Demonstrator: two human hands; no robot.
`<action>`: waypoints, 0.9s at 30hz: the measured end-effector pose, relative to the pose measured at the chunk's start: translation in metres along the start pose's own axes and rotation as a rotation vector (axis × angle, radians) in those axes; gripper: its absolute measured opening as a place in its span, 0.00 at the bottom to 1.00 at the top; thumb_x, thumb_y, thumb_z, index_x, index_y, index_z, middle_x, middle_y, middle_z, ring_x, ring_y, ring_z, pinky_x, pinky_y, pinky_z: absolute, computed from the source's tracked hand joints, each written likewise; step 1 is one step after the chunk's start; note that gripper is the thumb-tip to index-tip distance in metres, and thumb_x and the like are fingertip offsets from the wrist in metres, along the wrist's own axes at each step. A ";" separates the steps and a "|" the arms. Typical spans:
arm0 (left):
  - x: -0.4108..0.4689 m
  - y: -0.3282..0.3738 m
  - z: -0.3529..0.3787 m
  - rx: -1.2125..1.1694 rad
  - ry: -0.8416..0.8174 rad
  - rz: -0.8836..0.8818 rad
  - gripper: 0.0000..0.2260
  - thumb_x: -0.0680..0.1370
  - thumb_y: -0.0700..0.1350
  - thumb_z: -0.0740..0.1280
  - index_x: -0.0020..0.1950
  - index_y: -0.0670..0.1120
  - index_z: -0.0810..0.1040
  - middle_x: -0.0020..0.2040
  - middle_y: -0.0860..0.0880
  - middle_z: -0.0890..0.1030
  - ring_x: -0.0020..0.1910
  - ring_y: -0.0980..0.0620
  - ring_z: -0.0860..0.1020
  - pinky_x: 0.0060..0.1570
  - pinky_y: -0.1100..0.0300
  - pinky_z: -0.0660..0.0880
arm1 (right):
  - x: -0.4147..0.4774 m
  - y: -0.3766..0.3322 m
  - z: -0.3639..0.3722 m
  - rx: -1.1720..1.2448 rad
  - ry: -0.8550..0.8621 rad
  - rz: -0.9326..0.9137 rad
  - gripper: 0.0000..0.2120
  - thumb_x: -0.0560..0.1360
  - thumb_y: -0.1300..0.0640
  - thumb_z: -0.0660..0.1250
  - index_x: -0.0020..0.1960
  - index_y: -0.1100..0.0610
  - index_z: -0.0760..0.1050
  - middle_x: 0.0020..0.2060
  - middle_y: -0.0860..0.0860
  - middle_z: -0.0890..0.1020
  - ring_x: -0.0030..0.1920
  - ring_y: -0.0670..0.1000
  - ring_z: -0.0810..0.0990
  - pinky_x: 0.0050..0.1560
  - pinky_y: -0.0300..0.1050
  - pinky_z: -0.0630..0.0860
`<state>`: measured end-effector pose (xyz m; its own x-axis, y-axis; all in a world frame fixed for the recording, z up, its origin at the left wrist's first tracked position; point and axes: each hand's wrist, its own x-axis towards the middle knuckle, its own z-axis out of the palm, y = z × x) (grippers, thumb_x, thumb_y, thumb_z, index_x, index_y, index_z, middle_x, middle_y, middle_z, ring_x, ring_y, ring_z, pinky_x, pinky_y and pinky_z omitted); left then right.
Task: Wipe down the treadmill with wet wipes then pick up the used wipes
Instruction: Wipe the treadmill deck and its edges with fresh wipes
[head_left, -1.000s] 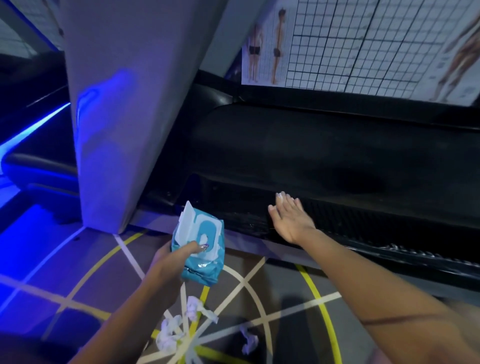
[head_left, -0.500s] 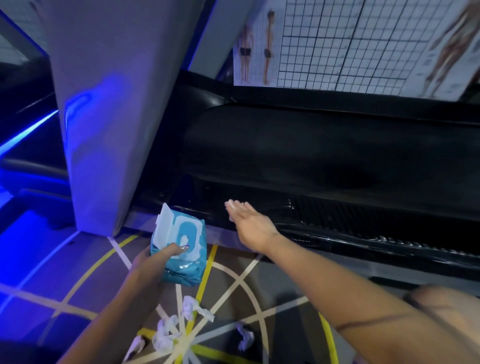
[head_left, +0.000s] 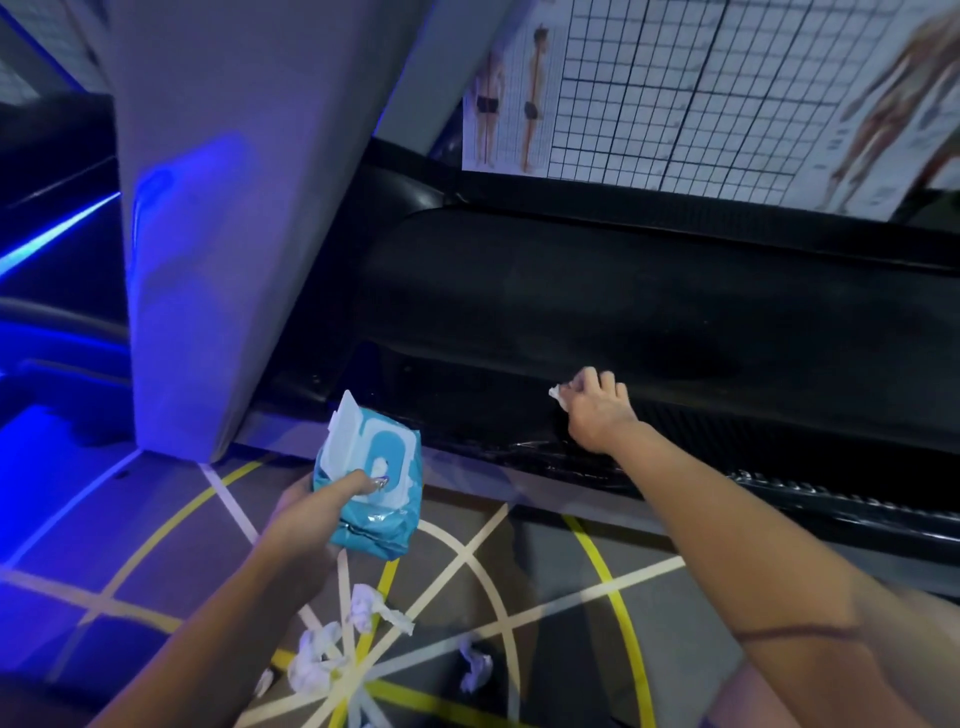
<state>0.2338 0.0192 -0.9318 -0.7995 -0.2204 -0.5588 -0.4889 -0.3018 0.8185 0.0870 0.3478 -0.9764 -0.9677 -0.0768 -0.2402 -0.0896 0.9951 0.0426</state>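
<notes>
At the left, the left hand (head_left: 306, 514) has its grip clamped on the soft blue plastic pack of wet wipes (head_left: 371, 480). Its white lid stands open, probably so the next wipe is ready. Below, near the person, crumpled white used wipes (head_left: 317, 662) lie on the grey floor with yellow lines (head_left: 571, 582), likely waiting for pickup. At the right, the right hand (head_left: 597, 415) presses a small white wet wipe (head_left: 557, 393) against the black treadmill side rail (head_left: 675, 431), fingers closed on it.

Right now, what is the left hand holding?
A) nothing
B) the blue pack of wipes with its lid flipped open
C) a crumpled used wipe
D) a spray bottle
B: the left hand holds the blue pack of wipes, white lid up, while the right hand presses a wipe on the treadmill.
</notes>
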 end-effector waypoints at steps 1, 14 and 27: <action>0.001 0.000 0.001 -0.005 -0.006 0.001 0.12 0.76 0.34 0.73 0.59 0.40 0.81 0.48 0.40 0.88 0.44 0.40 0.88 0.48 0.48 0.81 | -0.003 0.000 0.000 -0.007 0.005 -0.025 0.25 0.78 0.61 0.59 0.75 0.52 0.65 0.67 0.55 0.63 0.65 0.60 0.64 0.68 0.52 0.63; 0.004 -0.009 0.013 -0.047 -0.041 -0.040 0.23 0.74 0.35 0.76 0.68 0.40 0.77 0.53 0.40 0.88 0.49 0.39 0.87 0.43 0.51 0.84 | -0.055 0.008 -0.042 0.040 -0.287 -0.190 0.10 0.79 0.64 0.59 0.41 0.57 0.73 0.45 0.57 0.80 0.43 0.52 0.75 0.53 0.48 0.76; 0.008 -0.008 0.021 -0.007 -0.023 -0.081 0.16 0.76 0.34 0.74 0.63 0.40 0.79 0.50 0.40 0.88 0.41 0.43 0.88 0.31 0.56 0.82 | -0.022 0.033 -0.037 0.359 0.036 0.006 0.15 0.83 0.54 0.60 0.47 0.62 0.80 0.44 0.57 0.83 0.45 0.59 0.82 0.45 0.50 0.78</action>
<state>0.2240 0.0396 -0.9394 -0.7653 -0.1740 -0.6198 -0.5496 -0.3245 0.7698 0.0963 0.3800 -0.9337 -0.9762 -0.0665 -0.2066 -0.0012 0.9536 -0.3012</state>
